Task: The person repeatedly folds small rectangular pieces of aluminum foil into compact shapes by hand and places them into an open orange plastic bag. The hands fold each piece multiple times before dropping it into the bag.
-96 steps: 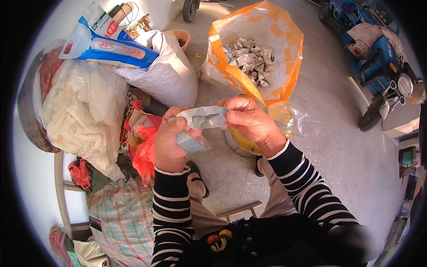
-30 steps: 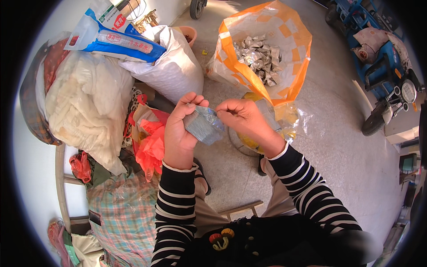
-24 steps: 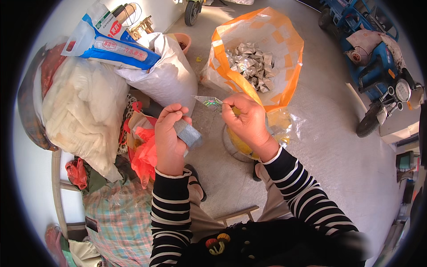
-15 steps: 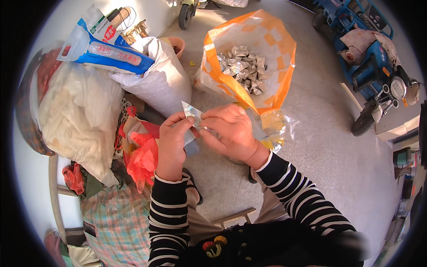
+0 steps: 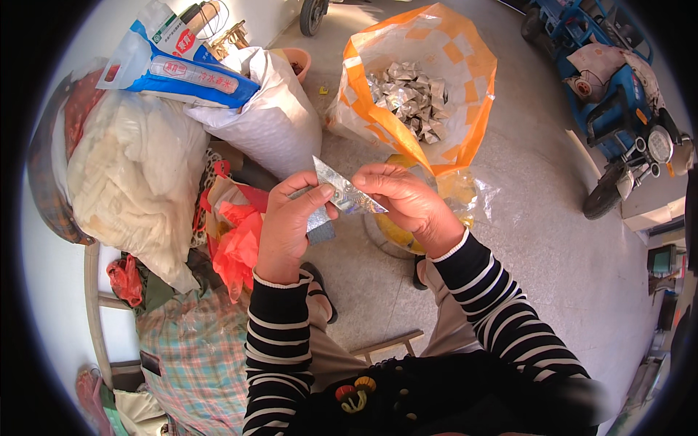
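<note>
A folded piece of silver foil paper [image 5: 346, 193], roughly triangular with a pointed top corner, is in front of me. My left hand [image 5: 289, 218] is closed, pinching its left side between thumb and fingers. More silver sheet [image 5: 318, 218] shows beneath the left fingers; whether it is a separate sheet I cannot tell. My right hand [image 5: 407, 200] has curled fingers against the foil's right side, its thumb partly hidden. Beyond my hands stands a large orange-and-white bag [image 5: 476, 94] with folded silver foil pieces [image 5: 408, 98] piled inside.
On the left are a white sack [image 5: 273, 134], a blue-and-white plastic packet [image 5: 185, 76], a pale stuffed bag [image 5: 134, 174], a crumpled red plastic bag [image 5: 236, 247] and a plaid cloth bundle [image 5: 193, 349]. A blue vehicle [image 5: 618, 109] stands at the right. Clear-and-yellow plastic [image 5: 458, 190] lies below the orange bag.
The foil paper has turned and shows a broader triangular face. My right fingers have moved from a tight pinch to its right edge. The whole view has shifted slightly.
</note>
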### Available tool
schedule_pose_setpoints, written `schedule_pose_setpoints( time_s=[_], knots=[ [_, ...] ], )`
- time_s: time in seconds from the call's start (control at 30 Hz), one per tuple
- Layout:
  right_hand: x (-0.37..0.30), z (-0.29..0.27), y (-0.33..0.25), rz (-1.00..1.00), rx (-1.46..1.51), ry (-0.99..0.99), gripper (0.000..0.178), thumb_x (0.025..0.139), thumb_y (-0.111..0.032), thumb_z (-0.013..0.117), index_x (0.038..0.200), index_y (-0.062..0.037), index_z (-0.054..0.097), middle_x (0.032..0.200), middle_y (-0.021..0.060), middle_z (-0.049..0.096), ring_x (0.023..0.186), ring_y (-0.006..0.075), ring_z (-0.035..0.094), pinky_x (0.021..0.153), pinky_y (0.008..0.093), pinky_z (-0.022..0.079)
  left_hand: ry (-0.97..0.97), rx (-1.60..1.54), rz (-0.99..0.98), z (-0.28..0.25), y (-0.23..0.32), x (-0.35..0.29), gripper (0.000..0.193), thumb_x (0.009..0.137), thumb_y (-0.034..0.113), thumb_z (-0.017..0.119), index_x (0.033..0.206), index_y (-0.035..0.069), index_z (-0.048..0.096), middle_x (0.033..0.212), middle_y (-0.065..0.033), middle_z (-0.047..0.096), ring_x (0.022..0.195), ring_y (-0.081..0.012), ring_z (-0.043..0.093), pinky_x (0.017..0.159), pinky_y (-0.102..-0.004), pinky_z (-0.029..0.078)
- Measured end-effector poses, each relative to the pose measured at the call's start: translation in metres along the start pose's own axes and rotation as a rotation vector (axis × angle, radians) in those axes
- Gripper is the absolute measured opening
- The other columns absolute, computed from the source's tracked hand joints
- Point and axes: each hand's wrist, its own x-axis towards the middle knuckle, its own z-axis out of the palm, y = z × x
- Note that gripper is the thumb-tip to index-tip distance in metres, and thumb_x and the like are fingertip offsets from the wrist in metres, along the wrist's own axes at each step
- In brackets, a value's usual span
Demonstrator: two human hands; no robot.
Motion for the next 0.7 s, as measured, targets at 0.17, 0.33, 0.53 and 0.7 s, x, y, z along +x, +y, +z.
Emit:
schedule_pose_setpoints(
  time_s=[0.17,0.33,0.53,0.7],
  knots=[
    [0.002,-0.002,0.000,0.025,0.061,-0.079,0.022,0.088,-0.020,0.065,0.096,0.0002,0.065,0.094,0.0069,0.067,0.090,0.0141,0.060,0.085,0.0274,0.043,-0.046,-0.019,0.020,0.000,-0.001,0.000,0.011,0.084,0.008,0.066,0.091,-0.001,0.066,0.084,-0.0067,0.067,0.067,-0.0123,0.061,0.062,-0.0233,0.049],
    [0.001,0.002,0.000,0.012,-0.010,-0.001,0.016,0.089,-0.014,0.063,0.096,-0.0002,0.065,0.092,0.0059,0.067,0.086,0.0127,0.061,0.081,0.0271,0.046,-0.052,-0.032,0.027,-0.001,-0.002,0.000,0.011,0.083,0.007,0.067,0.091,-0.001,0.066,0.083,-0.0072,0.067,0.067,-0.0123,0.061,0.062,-0.0238,0.050],
    [-0.007,0.010,-0.008,-0.261,-0.326,-0.052,0.008,0.086,0.001,0.061,0.092,-0.0027,0.064,0.089,0.0034,0.067,0.077,0.0092,0.062,0.071,0.0244,0.049,0.019,-0.007,-0.028,0.000,-0.001,0.000,0.017,0.084,0.010,0.067,0.095,-0.002,0.064,0.082,-0.0076,0.066,0.064,-0.0121,0.061,0.060,-0.0239,0.050],
    [-0.007,0.008,-0.011,-0.053,-0.168,-0.144,0.010,0.084,-0.006,0.063,0.092,-0.0020,0.066,0.086,0.0017,0.068,0.076,0.0072,0.061,0.069,0.0223,0.048,-0.174,-0.346,-0.066,-0.001,-0.003,0.000,0.025,0.085,0.015,0.066,0.103,-0.002,0.061,0.079,-0.0069,0.065,0.062,-0.0121,0.061,0.057,-0.0242,0.050]
  ],
)
